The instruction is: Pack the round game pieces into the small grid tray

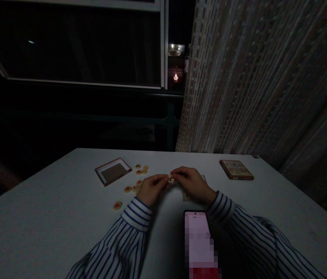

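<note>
Both my hands meet over the middle of the table, pinching one round xiangqi piece (171, 178) with a dark character on its face. My left hand (152, 189) grips its left side between thumb and fingers. On the right side, the fingertips of my right hand (191, 181) hold it too. Beside my left hand lie several loose pieces, among them a red-marked piece (117, 205) nearest me and another piece (127, 189) further in. Partly hidden beneath my right hand is a pale, flat item (186, 197), possibly a clear tray; its contents are hard to make out.
An open shallow box half (113, 171) with a brown rim lies at the left. Toward the right is a lidded-looking box with printed cover (237, 169). A lit phone (199, 236) stands close to me, between my forearms. A curtain (238, 77) hangs behind the white table (64, 213).
</note>
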The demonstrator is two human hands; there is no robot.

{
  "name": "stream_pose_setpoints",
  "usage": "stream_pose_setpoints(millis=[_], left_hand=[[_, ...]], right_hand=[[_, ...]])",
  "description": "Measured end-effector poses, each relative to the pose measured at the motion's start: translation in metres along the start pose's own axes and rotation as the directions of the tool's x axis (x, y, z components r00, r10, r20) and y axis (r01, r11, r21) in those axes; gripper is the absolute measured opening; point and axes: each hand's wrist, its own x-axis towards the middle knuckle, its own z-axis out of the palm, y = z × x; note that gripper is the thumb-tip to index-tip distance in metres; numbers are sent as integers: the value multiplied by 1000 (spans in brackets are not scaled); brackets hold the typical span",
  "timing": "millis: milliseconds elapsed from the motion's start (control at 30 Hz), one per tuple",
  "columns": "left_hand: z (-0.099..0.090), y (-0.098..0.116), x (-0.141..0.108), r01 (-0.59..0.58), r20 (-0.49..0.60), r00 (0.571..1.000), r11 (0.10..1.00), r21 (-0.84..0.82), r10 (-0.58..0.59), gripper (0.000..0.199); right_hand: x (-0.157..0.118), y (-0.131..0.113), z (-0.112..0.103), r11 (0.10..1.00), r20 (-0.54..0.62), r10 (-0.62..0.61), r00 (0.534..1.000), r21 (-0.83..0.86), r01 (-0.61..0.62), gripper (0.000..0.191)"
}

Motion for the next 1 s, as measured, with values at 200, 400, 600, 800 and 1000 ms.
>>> stream_pose_setpoints(millis=[200,400,600,800,1000], left_hand=[[21,-3,7,21,4,1000,999,-42,-21,33],[40,-2,14,98,26,995,986,-132,-96,38],[57,-2,20,143,40,990,970,-195,-137,38],[66,-6,28,120,62,992,967,-225,-109,35],[67,-13,29,59,72,996,988,-146,-49,34]], right_hand=[[-11,13,-18,1000,-10,23,1000,11,-23,21],[-18,22,-32,959,7,-201,980,-202,198,24],[-20,31,-44,920,-10,-264,964,-303,249,24],[-20,38,-52,898,15,-263,965,-362,250,25],[-17,41,-63,898,34,-245,969,-370,240,25]])
